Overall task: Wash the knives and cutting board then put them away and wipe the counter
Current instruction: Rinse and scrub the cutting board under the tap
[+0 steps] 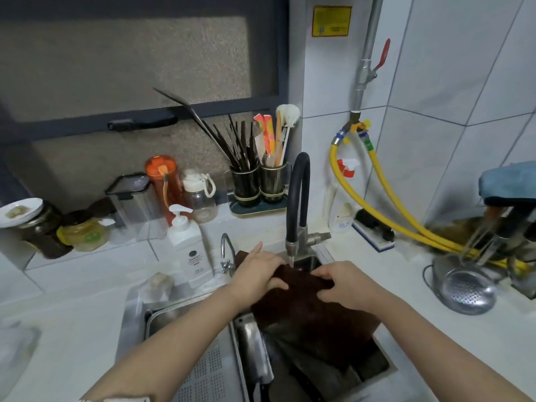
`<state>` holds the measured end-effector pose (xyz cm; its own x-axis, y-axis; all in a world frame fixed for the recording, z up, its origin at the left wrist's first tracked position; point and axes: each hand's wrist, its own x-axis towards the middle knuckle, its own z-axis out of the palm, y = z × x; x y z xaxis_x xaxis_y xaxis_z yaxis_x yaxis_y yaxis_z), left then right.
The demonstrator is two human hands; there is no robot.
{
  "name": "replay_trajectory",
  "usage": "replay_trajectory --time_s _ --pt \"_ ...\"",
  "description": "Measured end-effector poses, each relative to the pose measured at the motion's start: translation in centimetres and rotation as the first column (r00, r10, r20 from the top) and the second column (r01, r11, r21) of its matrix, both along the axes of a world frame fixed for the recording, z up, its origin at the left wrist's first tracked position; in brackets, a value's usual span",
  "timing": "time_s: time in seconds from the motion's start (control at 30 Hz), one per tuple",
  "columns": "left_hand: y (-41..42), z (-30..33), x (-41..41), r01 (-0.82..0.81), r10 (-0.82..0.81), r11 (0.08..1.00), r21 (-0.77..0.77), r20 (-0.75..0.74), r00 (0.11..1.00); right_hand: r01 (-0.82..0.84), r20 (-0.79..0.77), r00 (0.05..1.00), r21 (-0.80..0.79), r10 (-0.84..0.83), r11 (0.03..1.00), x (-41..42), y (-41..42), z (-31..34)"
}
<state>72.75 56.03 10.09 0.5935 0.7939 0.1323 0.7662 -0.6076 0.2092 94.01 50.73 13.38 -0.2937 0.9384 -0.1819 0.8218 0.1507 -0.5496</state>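
Under the faucet (297, 198), your left hand (258, 271) and right hand (345, 284) both pinch the dark cutting board (313, 311) with curled fingers.

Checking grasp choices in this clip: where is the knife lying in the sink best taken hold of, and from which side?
Probably by its dark handle, at the near end. The knife lies lengthwise in the sink, left of the cutting board, broad blade pointing away. Both hands are on the board, so the left could come from above and the near side, clear of the edge.
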Motion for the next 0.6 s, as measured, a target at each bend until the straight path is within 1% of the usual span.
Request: replay_trajectory --time_s 0.17,0.23,0.3,0.43,0.6 --pt "-1.0 0.4 0.4 -0.204 0.204 0.977 0.057 0.006 0.979 -0.095 0.069 0.993 0.073 0.09 0.993 0.4 2.2 1.1" --pt "-1.5 0.8 0.7 -0.288 0.288 0.953 0.097 0.021 0.957 -0.138 0.069 0.989 0.08 0.132 0.987 0.7 3.6 1.3" --pt "-2.1 1.2 1.1 -0.388 0.386 0.916 0.099 0.035 0.922 -0.167 0.079 0.984 0.088 0.161 0.982 1.1 5.0 1.4" --pt "-3.4 1.2 2.7 -0.551 0.55 0.834 0.028 0.032 0.835 -0.228 0.037 0.973 0.039 0.226 0.973 1.7 7.3 1.4" --pt "-4.3 1.0 4.3 -0.681 0.687 0.727 -0.091 0.094 0.72 -0.332 0.065 0.942 0.011 0.33 0.943 2.0 9.2 1.0"
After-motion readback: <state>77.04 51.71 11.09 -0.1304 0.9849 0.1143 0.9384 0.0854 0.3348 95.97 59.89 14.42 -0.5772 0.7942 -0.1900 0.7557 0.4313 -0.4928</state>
